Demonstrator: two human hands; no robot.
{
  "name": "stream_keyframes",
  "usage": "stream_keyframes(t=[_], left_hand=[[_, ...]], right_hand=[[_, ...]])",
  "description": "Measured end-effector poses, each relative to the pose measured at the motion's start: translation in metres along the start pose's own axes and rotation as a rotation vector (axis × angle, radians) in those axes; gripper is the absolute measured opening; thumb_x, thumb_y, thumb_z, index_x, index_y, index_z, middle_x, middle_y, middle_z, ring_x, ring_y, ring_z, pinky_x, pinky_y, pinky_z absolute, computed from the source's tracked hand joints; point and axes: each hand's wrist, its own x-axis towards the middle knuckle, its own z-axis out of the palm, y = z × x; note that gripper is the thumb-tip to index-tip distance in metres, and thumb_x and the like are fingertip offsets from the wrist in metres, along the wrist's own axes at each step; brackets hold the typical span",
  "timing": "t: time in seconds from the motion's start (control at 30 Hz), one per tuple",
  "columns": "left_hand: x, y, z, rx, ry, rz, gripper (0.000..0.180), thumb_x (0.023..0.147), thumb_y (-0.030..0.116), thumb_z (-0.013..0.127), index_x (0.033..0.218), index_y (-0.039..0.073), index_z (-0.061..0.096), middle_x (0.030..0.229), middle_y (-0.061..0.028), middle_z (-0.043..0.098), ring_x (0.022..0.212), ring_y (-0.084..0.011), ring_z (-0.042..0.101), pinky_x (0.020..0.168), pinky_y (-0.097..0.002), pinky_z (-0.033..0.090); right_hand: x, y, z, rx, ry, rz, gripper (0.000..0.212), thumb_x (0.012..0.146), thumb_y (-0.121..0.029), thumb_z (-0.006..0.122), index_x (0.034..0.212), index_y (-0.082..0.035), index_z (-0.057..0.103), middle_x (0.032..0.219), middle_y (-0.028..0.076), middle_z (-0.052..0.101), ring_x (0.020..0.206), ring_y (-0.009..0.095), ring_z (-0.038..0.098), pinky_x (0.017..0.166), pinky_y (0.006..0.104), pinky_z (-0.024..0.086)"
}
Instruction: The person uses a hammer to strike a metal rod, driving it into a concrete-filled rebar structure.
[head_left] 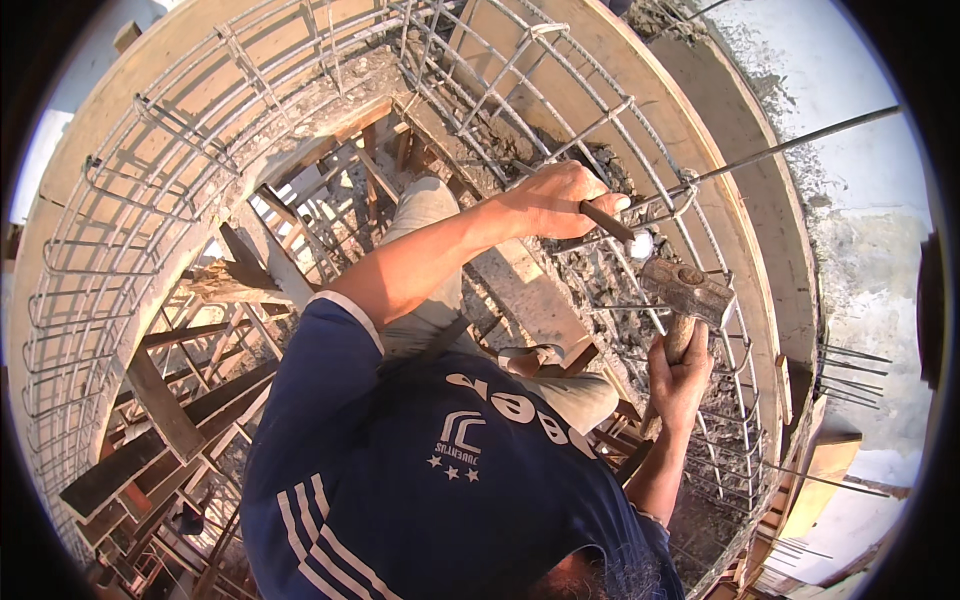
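Observation:
My left hand [565, 200] is closed round a short dark metal chisel [607, 220]. One end of it sticks out of the fist toward the hammer; the other end is hidden by my hand. A bright white patch shows by the visible end. My right hand [680, 380] grips the wooden handle of a hammer [688, 290], its heavy, worn metal head raised beside the chisel with a small gap between them. Below both hands lies rough, broken concrete [605, 285], crossed by steel reinforcing bars [640, 135].
A curved plywood form [745, 235] runs outside the rebar cage [130, 220]. One long bar [800, 140] juts out to the right. Timber props and planks [165, 390] fill the opening at left, beneath my legs. More bars [850, 375] poke out at right.

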Motion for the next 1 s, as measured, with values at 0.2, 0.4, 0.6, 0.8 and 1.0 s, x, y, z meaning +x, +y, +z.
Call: stream_keyframes(t=[0.2,0.4,0.6,0.8,1.0], left_hand=[[0.069,-0.001,0.034,0.192,-0.014,-0.175,0.055,0.097,0.048,0.051,0.075,0.001,0.067,0.067,-0.0208,0.064,0.067,-0.0370,0.066,0.067,-0.0460,0.052],[0.071,-0.012,0.014,0.139,0.127,-0.140,0.047,0.095,0.041,0.060,0.070,0.001,0.063,0.052,-0.0138,0.054,0.049,-0.0263,0.053,0.052,-0.0434,0.044],[0.039,-0.041,-0.021,-0.384,0.333,0.017,0.056,0.099,0.042,0.060,0.059,0.006,0.044,0.056,0.0053,0.035,0.055,-0.0082,0.030,0.051,-0.0302,0.024],[0.003,-0.071,-0.131,-0.577,0.503,-0.179,0.052,0.105,0.042,0.044,0.062,0.015,0.033,0.054,0.0009,0.031,0.048,-0.0129,0.030,0.054,-0.0309,0.032],[0.021,-0.036,-0.132,-0.459,0.383,-0.034,0.051,0.106,0.042,0.040,0.063,0.015,0.031,0.056,0.0010,0.028,0.050,-0.0138,0.028,0.055,-0.0315,0.031]], right_hand=[[-0.054,0.047,0.055,0.305,-0.088,0.292,0.022,0.084,-0.011,0.069,0.095,0.001,0.054,0.070,0.011,0.057,0.062,0.017,0.054,0.061,0.0340,0.047],[-0.045,0.027,0.054,0.738,-0.222,0.500,0.020,0.087,-0.003,0.066,0.099,-0.003,0.050,0.069,0.001,0.052,0.049,0.009,0.051,0.046,0.0243,0.040],[-0.058,0.056,0.074,0.962,-0.323,0.560,0.029,0.087,-0.001,0.061,0.113,0.001,0.047,0.069,0.002,0.054,0.048,0.010,0.051,0.043,0.0256,0.043],[-0.096,0.096,0.111,0.919,-0.349,0.644,0.031,0.086,-0.001,0.062,0.114,0.003,0.049,0.069,0.002,0.053,0.045,0.011,0.051,0.041,0.0270,0.041],[-0.187,0.116,0.130,0.796,-0.286,0.846,0.034,0.083,0.000,0.063,0.115,0.005,0.052,0.073,0.006,0.056,0.048,0.012,0.053,0.044,0.0292,0.041]])
